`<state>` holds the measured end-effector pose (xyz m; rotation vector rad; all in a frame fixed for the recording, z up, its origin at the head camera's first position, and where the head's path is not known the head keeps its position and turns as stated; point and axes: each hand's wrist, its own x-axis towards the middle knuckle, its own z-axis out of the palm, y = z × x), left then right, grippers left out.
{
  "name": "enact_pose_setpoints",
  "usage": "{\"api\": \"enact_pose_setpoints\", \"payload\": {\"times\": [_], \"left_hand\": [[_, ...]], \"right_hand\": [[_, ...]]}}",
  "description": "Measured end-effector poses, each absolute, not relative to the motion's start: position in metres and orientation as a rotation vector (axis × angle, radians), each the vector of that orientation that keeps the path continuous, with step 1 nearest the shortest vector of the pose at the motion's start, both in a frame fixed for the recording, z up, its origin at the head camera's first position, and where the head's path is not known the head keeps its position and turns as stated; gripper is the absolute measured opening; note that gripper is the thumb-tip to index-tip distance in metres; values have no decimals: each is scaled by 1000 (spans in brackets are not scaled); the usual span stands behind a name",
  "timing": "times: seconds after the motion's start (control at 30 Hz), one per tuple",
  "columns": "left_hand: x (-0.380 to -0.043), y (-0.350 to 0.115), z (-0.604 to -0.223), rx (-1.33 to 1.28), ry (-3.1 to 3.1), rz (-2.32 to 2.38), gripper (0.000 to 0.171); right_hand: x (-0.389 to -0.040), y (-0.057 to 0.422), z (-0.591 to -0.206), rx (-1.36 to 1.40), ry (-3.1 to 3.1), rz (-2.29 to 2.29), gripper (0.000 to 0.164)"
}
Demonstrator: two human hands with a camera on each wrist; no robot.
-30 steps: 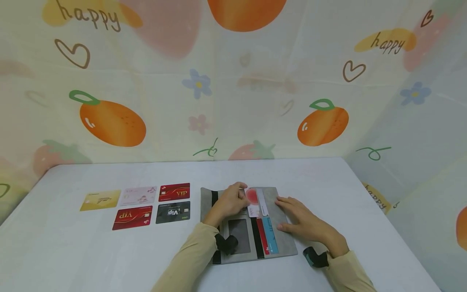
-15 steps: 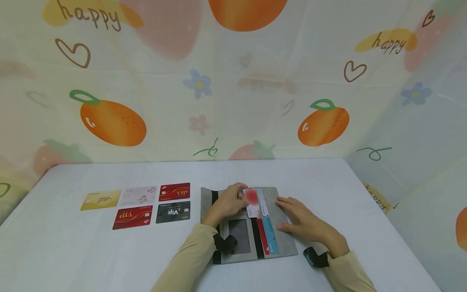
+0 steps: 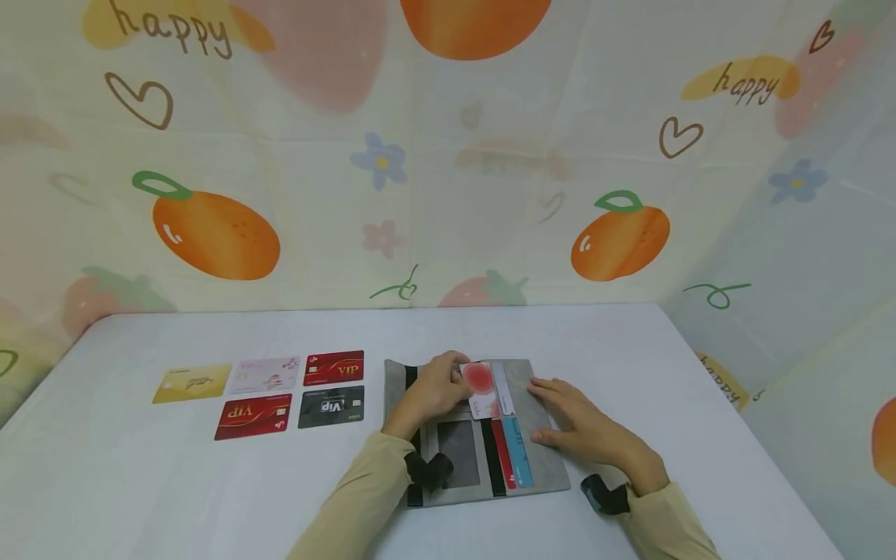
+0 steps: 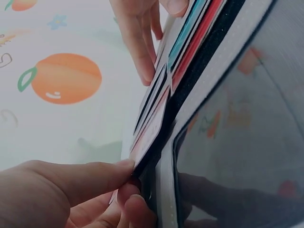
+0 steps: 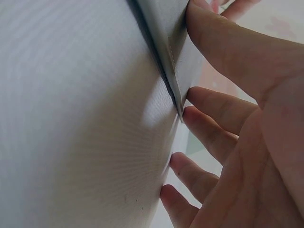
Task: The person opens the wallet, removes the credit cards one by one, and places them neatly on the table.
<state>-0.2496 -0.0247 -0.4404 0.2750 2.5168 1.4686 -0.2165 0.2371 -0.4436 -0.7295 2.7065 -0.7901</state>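
- firmly, it seems, the left hand (image 3: pixel 428 395) pinches the white-and-red card (image 3: pixel 479 391) by its left edge, thumb on top and fingertips beneath.
- that card lies over the upper half of the open grey wallet (image 3: pixel 551 470), partly overlapping the pale card (image 3: pixel 505 389) to its right; how deep its far edge is tucked in, i cannot tell.
- the right hand (image 3: pixel 595 434) holds nothing: its fingers are extended, the tips resting along the wallet's right edge.
- since the pinch takes only one edge, the card could pivot or slip if the thumb lets up, or bend if it drags against a tight fit.
- friction between neighbours might bring the pale card along with it, as the two sit so close.
- should the right hand's touch be too light, a sideways pull could slide or lift the whole wallet on the white table (image 3: pixel 700 467).
- just below, the tucked red card (image 3: pixel 503 453) and the tucked blue card (image 3: pixel 519 451) look snug, and seem at little risk unless a sleeve or the wrist's black band (image 3: pixel 429 471) catches them.
- further left, five loose cards (image 3: pixel 252 418) lie flat, well apart from the wallet; a careless sweep of the left forearm might disturb them.
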Motion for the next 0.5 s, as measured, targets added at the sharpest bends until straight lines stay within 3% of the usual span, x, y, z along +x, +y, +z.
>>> {"api": "enact_pose_setpoints", "payload": {"times": [0.5], "left_hand": [[-245, -30, -440, 239, 2566, 1456, 39]], "right_hand": [[-215, 235, -440, -761, 2704, -797, 72]]}}
